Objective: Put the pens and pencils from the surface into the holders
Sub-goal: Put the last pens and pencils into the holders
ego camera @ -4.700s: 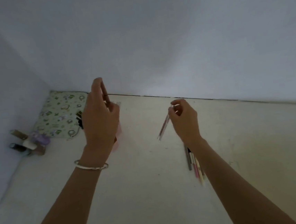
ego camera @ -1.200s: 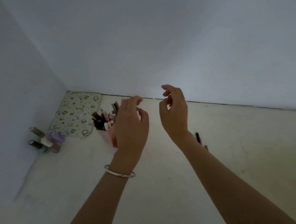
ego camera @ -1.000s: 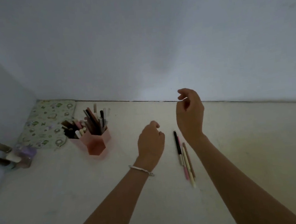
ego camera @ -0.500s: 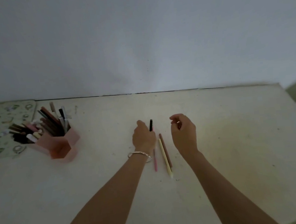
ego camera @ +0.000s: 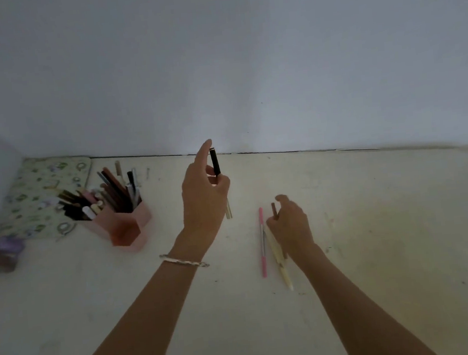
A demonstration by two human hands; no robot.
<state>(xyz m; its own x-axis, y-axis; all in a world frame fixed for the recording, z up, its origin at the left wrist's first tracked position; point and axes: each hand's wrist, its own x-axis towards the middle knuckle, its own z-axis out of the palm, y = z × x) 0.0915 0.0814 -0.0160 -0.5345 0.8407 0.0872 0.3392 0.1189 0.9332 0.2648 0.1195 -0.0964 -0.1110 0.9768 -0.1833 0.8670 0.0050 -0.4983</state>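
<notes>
Three pens remain on the worktop (ego camera: 374, 221) at about 4 o'clock from centre. At 9 o'clock, the pink holder (ego camera: 123, 223) stands upright, already crowded with pens, in front of a patterned pouch (ego camera: 45, 192). At centre, the left hand (ego camera: 204, 197) is raised and pinches a black pen (ego camera: 215, 162) near its middle, held nearly upright, index finger extended. Right of it lie the pink pen (ego camera: 262, 241) and the cream pen (ego camera: 281, 263), side by side. The right hand (ego camera: 290, 225) is lowered onto them, fingers narrowed around a brown pencil (ego camera: 273, 209). Judged light, rigid and smooth, these items may roll; grip each at mid-barrel.
</notes>
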